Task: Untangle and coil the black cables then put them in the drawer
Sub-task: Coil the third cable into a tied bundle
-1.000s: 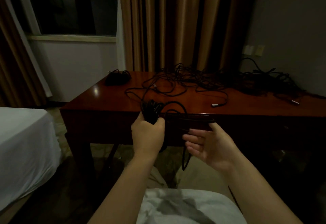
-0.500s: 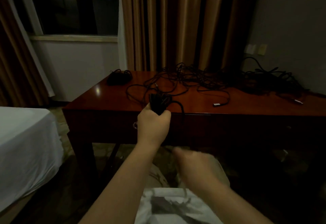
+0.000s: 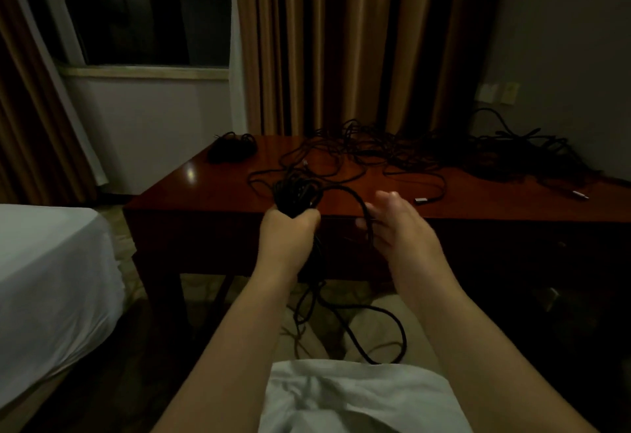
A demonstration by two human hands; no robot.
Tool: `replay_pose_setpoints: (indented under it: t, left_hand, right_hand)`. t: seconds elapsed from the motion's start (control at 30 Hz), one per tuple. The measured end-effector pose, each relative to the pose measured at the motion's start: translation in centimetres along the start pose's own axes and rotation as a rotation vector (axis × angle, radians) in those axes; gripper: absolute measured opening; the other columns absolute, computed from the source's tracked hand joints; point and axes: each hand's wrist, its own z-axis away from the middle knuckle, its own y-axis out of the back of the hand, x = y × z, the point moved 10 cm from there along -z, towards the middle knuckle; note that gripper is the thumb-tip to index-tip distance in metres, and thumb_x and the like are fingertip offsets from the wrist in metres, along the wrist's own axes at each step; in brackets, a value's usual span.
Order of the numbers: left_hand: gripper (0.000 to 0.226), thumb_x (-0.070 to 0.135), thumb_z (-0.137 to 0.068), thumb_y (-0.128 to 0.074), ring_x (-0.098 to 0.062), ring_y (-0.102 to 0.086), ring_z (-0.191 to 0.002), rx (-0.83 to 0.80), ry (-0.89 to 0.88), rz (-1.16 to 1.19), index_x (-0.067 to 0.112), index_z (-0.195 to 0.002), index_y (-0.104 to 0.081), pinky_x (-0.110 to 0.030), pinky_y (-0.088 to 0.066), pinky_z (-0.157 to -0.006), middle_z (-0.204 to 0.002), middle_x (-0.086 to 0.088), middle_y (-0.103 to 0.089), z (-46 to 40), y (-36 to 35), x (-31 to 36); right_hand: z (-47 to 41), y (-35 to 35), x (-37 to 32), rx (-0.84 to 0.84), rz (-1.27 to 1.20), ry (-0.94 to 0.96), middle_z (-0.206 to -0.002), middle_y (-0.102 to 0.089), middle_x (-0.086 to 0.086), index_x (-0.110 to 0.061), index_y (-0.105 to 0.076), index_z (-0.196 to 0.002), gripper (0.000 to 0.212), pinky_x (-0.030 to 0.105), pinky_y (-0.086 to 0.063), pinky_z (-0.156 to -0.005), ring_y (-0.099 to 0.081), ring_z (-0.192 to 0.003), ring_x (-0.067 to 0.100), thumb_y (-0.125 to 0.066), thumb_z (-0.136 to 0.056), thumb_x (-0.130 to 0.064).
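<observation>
the left hand (image 3: 288,233) is clenched around a bundle of coiled black cable (image 3: 297,195), held before the tabletop (image 3: 205,190) edge. a strand is guided by the loosely spread right hand (image 3: 397,227), apparently without being gripped. farther back, tangled cables (image 3: 426,152) are spread over the tabletop.

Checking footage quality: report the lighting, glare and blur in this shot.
Head view: dim throughout; a glare spot on the desk near its left corner; right hand motion-blurred at the fingers; left hand sharper, gripping the cable bundle; wide-angle bending at the edges.
</observation>
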Motion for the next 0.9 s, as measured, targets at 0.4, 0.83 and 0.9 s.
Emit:
replay_pose_setpoints:
  t: [0.4,0.83,0.9]
  left_hand:
    - [0.027,0.001,-0.086,-0.053,-0.012,-0.042,-0.049,0.205,-0.095,0.099,0.017,-0.066,-0.044,-0.025,-0.034,-0.047,-0.059,0.002,-0.042,-0.6,3.4,0.5]
    - [0.020,-0.006,-0.085,-0.044,-0.013,-0.041,-0.051,-0.094,-0.030,0.262,0.010,-0.077,-0.053,-0.025,-0.037,-0.048,-0.059,0.000,-0.043,-0.1,0.5,-0.4]
    - [0.016,-0.006,-0.079,-0.045,-0.010,-0.039,-0.044,-0.310,-0.009,0.440,0.006,-0.084,-0.054,-0.022,-0.037,-0.041,-0.055,0.001,-0.041,0.7,-1.6,0.2]
  right_hand:
    - [1.4,-1.8,1.8,-0.111,-0.353,-0.226,-0.102,-0.066,0.006,-0.011,-0.061,-0.100,0.030,0.030,-0.048,-0.084,-0.063,-0.097,0.019,-0.042,-0.095,-0.034]
    - [0.4,1.0,0.7,-0.133,0.117,-0.178,-0.047,-0.030,-0.005,-0.013,-0.046,-0.062,0.049,0.021,-0.021,-0.039,-0.025,-0.039,0.008,-0.030,-0.102,-0.036]
    - [-0.6,1.4,1.3,-0.147,0.704,-0.111,-0.054,-0.038,-0.005,-0.014,-0.054,-0.073,0.042,0.023,-0.028,-0.048,-0.037,-0.048,0.010,-0.032,-0.102,-0.034]
